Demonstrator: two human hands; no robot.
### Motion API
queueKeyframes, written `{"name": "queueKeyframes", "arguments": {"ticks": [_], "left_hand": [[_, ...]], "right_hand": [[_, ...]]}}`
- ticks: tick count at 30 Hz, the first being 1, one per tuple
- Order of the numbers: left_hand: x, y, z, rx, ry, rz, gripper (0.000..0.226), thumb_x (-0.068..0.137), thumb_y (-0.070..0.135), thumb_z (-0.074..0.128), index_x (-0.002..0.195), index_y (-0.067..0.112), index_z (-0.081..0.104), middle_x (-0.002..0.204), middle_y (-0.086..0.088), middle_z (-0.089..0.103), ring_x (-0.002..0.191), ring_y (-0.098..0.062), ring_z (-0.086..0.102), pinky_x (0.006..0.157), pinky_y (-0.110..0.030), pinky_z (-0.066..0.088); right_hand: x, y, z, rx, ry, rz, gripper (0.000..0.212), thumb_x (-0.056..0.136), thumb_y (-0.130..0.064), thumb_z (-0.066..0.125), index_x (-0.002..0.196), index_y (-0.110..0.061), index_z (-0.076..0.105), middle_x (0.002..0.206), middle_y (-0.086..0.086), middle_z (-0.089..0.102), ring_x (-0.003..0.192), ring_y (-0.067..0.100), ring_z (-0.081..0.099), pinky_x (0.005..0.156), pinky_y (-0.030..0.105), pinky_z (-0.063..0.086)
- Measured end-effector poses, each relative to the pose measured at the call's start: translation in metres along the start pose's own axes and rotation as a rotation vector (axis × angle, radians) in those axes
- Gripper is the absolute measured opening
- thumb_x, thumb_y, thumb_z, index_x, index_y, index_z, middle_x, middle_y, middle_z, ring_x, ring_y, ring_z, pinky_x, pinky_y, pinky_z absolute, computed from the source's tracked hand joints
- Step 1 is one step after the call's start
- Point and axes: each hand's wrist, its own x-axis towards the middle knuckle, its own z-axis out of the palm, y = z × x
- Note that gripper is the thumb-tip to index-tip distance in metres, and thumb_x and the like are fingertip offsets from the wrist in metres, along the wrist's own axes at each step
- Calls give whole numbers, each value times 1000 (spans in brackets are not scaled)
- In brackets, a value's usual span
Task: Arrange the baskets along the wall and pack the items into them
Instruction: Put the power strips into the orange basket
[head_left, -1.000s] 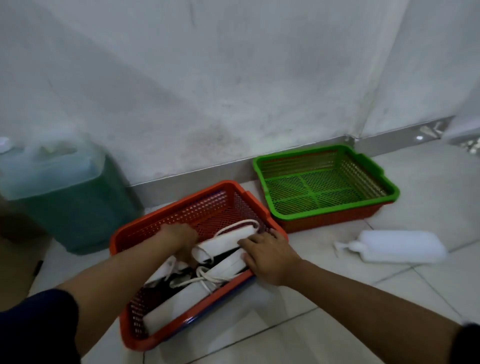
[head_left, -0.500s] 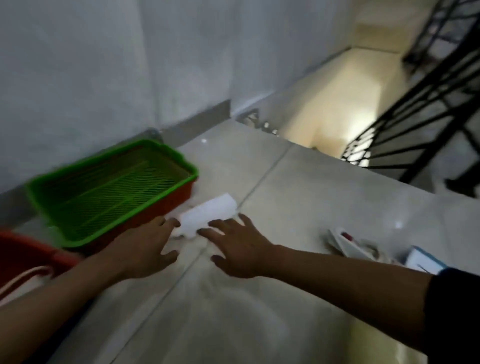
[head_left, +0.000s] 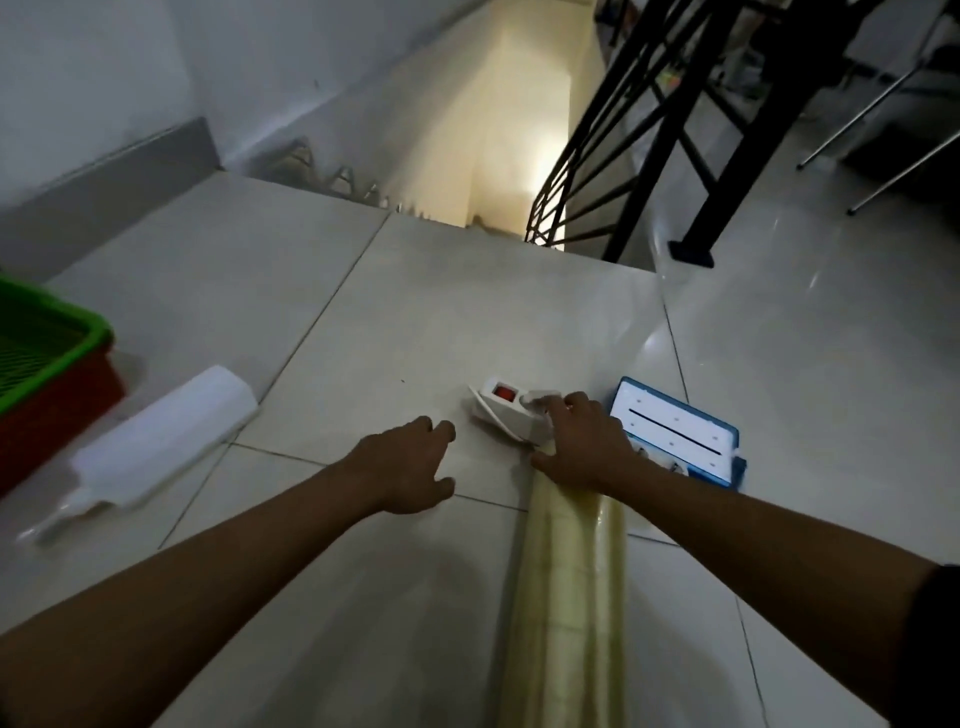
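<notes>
A green basket (head_left: 49, 345) stacked in a red one (head_left: 57, 415) shows at the left edge by the wall. A white plastic bottle (head_left: 156, 447) lies on its side on the floor beside them. My left hand (head_left: 410, 465) hovers open over the tiles, fingers spread, holding nothing. My right hand (head_left: 584, 447) rests on a white power strip with a red switch (head_left: 506, 410), fingers over it; whether it grips is unclear. A long roll of clear yellowish film (head_left: 566, 597) runs from under that hand toward me. A blue and white box (head_left: 675, 434) lies just right of the hand.
The tiled floor ends ahead at a stairwell drop (head_left: 498, 208) with a black metal railing (head_left: 649, 130) on the right. A grey skirting (head_left: 104, 187) runs along the white wall on the left. Metal chair legs (head_left: 893, 140) stand far right.
The view swung right, away from the baskets. Both hands left the red basket and the bottle and moved right to the power strip and film roll.
</notes>
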Motion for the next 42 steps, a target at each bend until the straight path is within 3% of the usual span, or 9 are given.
{"name": "queueKeyframes", "arguments": {"ticks": [11,16,20,25,28,30,34,38,42], "left_hand": [[-17,-66,14,-96,-19,-204,53,91,44,50,135,22,32,133,-5,46,117,-22,50,93,-35,45],[-24,-82,20,-194,-6,-272,52,90,42,53,134,21,36,133,-6,49,113,-19,52,93,-31,45],[-20,-78,15,-327,144,-255,61,87,41,59,137,18,32,136,-9,46,114,-20,53,92,-28,44],[-26,-68,-1,-132,445,-166,99,67,57,70,144,18,21,149,-4,31,131,-23,39,105,-41,41],[-42,-74,-6,46,544,-186,109,65,64,66,147,19,12,150,-4,31,137,-22,31,114,-42,27],[-62,-87,-7,165,568,-238,108,71,61,62,149,20,0,150,-8,32,137,-24,29,115,-40,19],[-125,-121,-9,252,556,-383,110,74,45,63,147,19,-15,131,-16,47,114,-31,44,95,-41,36],[-201,-153,-2,258,572,-511,114,69,43,66,148,18,-11,117,-12,52,103,-32,46,83,-41,41],[-291,-186,11,183,607,-725,105,68,50,67,148,16,9,122,-12,52,107,-30,47,88,-41,45]], "right_hand": [[60,-17,6,-96,-171,62,77,76,-37,70,140,-32,27,127,18,42,117,39,45,99,56,40],[59,-36,9,-258,-50,-75,70,81,-39,64,140,-34,26,130,17,39,117,37,43,95,52,39],[55,-64,3,-311,92,-305,56,90,-35,52,139,-37,25,134,20,37,118,40,40,95,53,36],[41,-125,-14,-300,181,-540,79,77,-27,66,141,-36,19,130,21,37,112,40,40,90,51,38],[26,-170,-21,-224,186,-591,85,71,-29,72,140,-27,23,127,18,40,111,39,41,87,49,40],[12,-199,-23,-193,173,-637,87,73,-33,70,143,-19,21,131,17,38,114,39,41,90,50,40],[-15,-256,-26,-204,160,-777,92,74,-31,63,146,-11,10,133,16,36,113,37,42,88,45,41],[-46,-315,-32,-193,151,-987,90,70,-44,65,142,-19,18,126,10,41,109,32,47,85,41,42],[-76,-374,-30,-120,211,-1133,98,65,-65,63,145,-26,22,125,7,47,110,30,49,85,41,43]]}}
